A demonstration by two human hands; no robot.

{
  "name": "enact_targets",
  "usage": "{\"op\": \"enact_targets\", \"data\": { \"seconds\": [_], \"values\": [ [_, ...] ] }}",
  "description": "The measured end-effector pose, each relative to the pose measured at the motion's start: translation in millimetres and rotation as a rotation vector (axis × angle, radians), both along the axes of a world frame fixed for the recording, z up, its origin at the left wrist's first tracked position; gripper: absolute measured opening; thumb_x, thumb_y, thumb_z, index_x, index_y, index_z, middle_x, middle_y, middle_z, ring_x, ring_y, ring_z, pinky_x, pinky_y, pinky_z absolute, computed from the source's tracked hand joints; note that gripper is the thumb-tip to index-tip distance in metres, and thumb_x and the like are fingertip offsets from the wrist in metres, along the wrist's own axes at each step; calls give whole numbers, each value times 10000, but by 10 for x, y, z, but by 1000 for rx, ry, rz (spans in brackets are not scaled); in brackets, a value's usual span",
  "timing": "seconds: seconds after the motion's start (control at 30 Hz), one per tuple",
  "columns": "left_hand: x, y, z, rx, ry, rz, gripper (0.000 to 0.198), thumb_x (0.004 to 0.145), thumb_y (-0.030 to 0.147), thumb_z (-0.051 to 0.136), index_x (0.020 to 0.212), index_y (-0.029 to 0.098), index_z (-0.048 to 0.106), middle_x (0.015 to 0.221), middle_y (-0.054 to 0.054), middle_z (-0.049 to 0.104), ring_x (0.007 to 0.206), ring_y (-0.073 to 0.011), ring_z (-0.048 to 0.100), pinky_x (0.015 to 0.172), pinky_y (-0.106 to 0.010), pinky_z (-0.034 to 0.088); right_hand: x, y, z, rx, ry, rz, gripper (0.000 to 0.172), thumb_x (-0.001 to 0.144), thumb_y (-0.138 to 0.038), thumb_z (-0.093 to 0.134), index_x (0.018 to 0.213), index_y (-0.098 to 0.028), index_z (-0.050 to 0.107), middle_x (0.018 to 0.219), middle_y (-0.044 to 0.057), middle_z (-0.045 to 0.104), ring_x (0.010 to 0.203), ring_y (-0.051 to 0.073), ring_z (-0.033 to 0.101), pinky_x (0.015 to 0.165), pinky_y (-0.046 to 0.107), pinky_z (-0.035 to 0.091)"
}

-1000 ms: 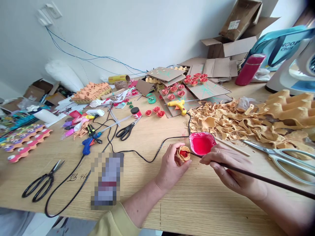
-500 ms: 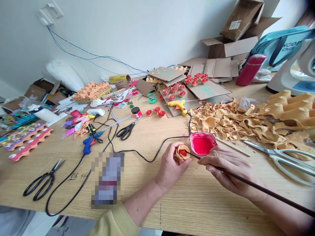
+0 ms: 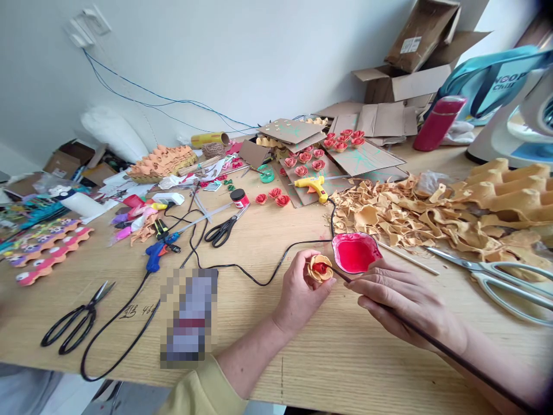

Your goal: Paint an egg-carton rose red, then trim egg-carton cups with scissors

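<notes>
Cluttered bench (image 3: pixel 246 314) below me: my left hand (image 3: pixel 298 294) pinches the rose (image 3: pixel 320 270) just beside the cup (image 3: pixel 355 253), my right hand (image 3: pixel 401 302) grips the brush (image 3: pixel 449 355), its handle now dipped lower, tip at the rose's reddened centre.

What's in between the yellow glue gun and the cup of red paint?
Head view: a black cord runs down the wooden table from the yellow glue gun toward the red paint cup, cardboard scraps beside it.

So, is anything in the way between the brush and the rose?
Nothing visible. The brush in the right hand touches the rose in the left hand; the bowl sits beside, not between.
</notes>
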State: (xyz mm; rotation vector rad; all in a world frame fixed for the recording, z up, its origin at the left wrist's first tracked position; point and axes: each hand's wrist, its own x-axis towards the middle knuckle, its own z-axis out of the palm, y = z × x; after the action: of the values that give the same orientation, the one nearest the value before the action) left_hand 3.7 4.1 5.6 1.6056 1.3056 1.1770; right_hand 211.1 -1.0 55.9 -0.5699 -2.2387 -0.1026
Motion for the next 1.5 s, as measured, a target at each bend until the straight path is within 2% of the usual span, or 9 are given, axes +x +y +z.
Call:
{"op": "enact_targets", "data": {
  "seconds": [0.1,0.27,0.4,0.57,0.7,0.83,1.17,1.37,1.5],
  "values": [
    [-1,-1,0,-17,4,-5,458,771,209,760,1169,209,532,1102,-60,648,926,-171,633,738,-255,542,-2,-8,6,15,-4,5,173,1019,-184,490,1145,-161,605,879,65,783,792,168,741,841,320,552],
    [-3,1,-16,6,31,-21,455,762,187,766,1154,214,536,1087,-50,644,955,-173,632,812,-274,533,14,0,8,-1,10,8,169,1012,-173,495,1134,-163,611,887,69,780,787,167,738,798,304,549],
    [-19,15,-17,-12,-9,-26,463,763,190,772,1159,216,534,1077,-47,639,945,-170,624,823,-276,524,59,19,-30,-45,59,9,181,983,-140,525,1136,-153,621,866,66,767,756,167,724,826,316,539],
    [-36,53,-24,-72,-183,-62,490,779,228,774,1207,210,537,1068,-46,623,907,-150,613,795,-251,516,107,33,-87,-182,133,36,199,964,-133,536,1136,-162,633,810,48,739,761,177,711,794,328,537],
    [-27,77,-36,-118,-338,-102,517,767,240,793,1206,200,524,1070,-45,611,926,-146,616,816,-242,519,93,20,-80,-194,132,42,187,963,-131,541,1123,-166,632,829,49,745,770,176,713,804,325,537],
    [-11,74,-40,-140,-407,-107,553,741,237,813,1199,197,505,1102,-50,594,973,-154,617,866,-257,524,73,3,-76,-203,126,36,165,973,-137,533,1104,-164,631,838,55,749,783,178,718,822,326,533],
    [1,35,-80,-124,-371,-135,516,771,231,796,1189,217,493,1126,-48,598,977,-153,638,860,-262,546,52,7,-119,-205,83,25,157,984,-161,541,1113,-173,629,870,49,756,798,167,718,867,322,516],
    [-3,30,-54,-124,-322,-106,518,761,238,802,1180,217,498,1120,-50,607,967,-159,638,822,-256,548,8,22,-46,-90,21,32,133,999,-169,525,1079,-150,629,846,64,753,778,159,718,856,306,524],
    [-20,31,-57,-106,-249,-83,536,751,254,812,1184,215,498,1108,-53,615,947,-161,628,805,-255,544,14,6,1,-25,10,23,176,999,-165,519,1141,-150,622,881,75,769,808,172,726,835,305,534]
  ]
}}
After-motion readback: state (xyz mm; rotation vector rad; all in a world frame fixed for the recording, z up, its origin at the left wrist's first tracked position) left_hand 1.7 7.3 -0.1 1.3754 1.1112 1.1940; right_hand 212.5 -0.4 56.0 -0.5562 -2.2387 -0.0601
